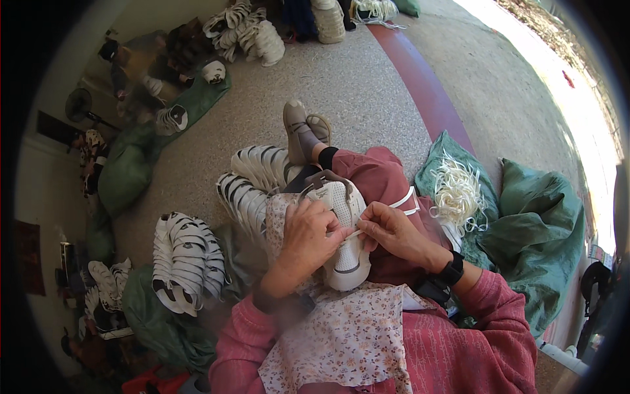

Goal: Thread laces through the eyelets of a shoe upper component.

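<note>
Here, hands (311, 230) (394, 231) at thin lace (353, 235), perforated shoe upper (346, 209)

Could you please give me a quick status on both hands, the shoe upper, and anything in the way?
Left hand on white shoe upper. Right hand pinching thin white lace. Hands partly hiding upper's middle.

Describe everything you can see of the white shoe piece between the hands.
The white shoe piece looks fabric-like, with a perforated panel, grey-brown trim at the far end and a grey band by its rounded near end. It points lengthwise away from the floral apron; contact there is unclear. The left hand rests over its left side; the right hand pinches a thin pale strip over its middle. Its underside is hidden.
</note>
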